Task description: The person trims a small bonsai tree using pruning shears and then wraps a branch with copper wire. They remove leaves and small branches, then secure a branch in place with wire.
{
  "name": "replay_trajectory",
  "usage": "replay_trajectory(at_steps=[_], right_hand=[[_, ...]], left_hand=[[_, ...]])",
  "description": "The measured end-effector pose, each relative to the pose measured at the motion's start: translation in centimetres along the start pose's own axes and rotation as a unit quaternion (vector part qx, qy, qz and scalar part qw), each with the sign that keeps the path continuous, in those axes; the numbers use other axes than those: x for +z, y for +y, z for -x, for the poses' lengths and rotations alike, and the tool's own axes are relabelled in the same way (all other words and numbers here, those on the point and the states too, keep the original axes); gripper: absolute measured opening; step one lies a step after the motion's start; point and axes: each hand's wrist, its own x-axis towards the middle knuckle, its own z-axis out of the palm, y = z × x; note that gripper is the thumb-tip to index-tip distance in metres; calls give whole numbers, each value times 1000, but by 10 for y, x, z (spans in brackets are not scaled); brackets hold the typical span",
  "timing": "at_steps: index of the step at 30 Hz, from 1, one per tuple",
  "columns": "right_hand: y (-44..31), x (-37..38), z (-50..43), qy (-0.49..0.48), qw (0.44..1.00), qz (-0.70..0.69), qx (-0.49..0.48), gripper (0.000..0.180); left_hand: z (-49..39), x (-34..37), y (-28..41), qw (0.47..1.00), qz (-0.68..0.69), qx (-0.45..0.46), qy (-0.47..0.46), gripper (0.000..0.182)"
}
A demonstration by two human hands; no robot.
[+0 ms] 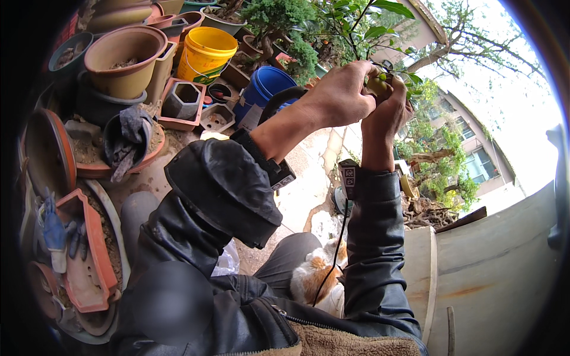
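Both hands are raised together at the upper middle, by a leafy branch (355, 33) with glossy green leaves. My left hand (331, 95), back towards the camera, has its fingers closed at the stem, their tips partly hidden. Close against it, my right hand (388, 113) grips from below, thumb up. Between the fingertips shows a small round green thing (377, 86), perhaps a fruit or bud; which fingers press on it cannot be told. Black leather sleeves cover both arms, and a small device (348, 175) with a black cable sits at the right wrist.
A blue bucket (262, 91), a yellow bucket (207, 51) and several plant pots (120, 66) crowd the left. Blue work gloves (54, 233) lie by an orange planter (95, 267). An orange-and-white cat (316, 276) is beside my leg. A pale panel (494, 267) stands at right.
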Motion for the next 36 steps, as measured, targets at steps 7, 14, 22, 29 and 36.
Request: replay_trajectory(at_steps=[7,14,22,29,36], right_hand=[[1,-2,0,-7,1000,-13,-6,24],[0,-3,1,-6,1000,-9,9,24],[-3,-1,2,3,1000,14,13,25],[-2,-3,0,2,1000,19,13,24],[-2,-6,0,-9,1000,20,22,25]], left_hand=[[-5,-1,-9,1000,-28,-7,-2,46],[-7,-1,-16,1000,-27,-8,-2,53],[-6,-2,-18,1000,-23,-2,4,58],[-4,-3,-22,1000,-27,4,6,58],[-1,-14,-20,999,-26,-9,-27,56]])
